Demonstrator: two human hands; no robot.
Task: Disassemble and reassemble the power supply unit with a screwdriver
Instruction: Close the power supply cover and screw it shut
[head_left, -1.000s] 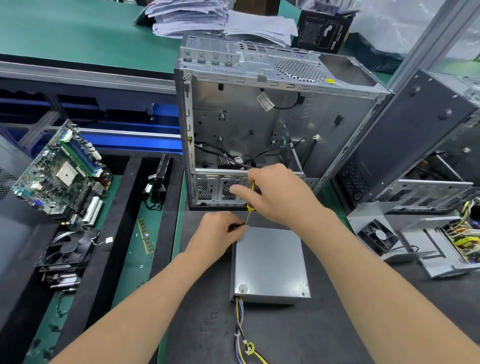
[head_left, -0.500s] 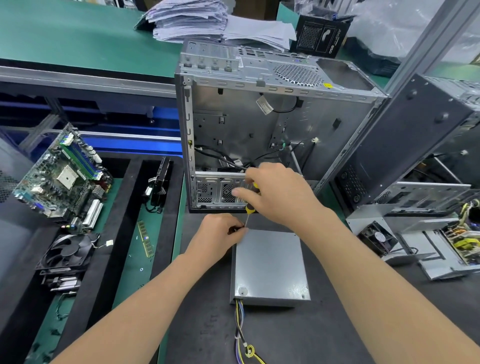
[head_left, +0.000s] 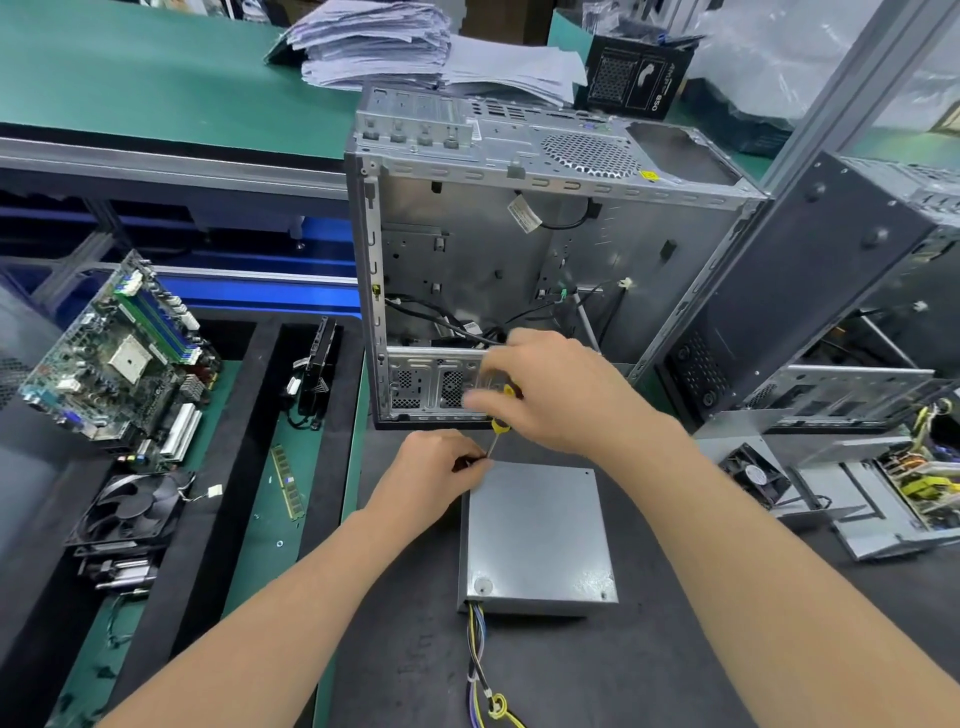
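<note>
A grey metal box, the power supply (head_left: 537, 535), is lying flat on a dark, slightly rough mat (head_left: 405, 675) in the middle of a workbench, right in front of the person. Its top is a smooth, dull, square sheet of steel with small screw holes near the corners and a round sticker at the near left corner. A bundle of yellow, blue and black wires (head_left: 479, 670) is trailing out of its near side toward the viewer.

The right hand (head_left: 561, 395), blurred, is gripping the yellow handle of a thin screwdriver (head_left: 500, 427), its fingers wrapping the handle. The slim metal shaft is slanting down to the box's far left corner. The left hand (head_left: 431, 478) is resting beside that corner with its fingers curling in, thumb and forefinger pinching at the tip of the shaft.

Just behind the box, an open computer case (head_left: 519, 249) of bare perforated steel is standing upright, with black cables hanging inside. To the left, a green circuit board (head_left: 119, 358) is leaning in a black foam tray, with a black round-bladed fan (head_left: 130, 509) below it. A loose pile of white paper (head_left: 374, 41) is sitting on the green shelf behind.
</note>
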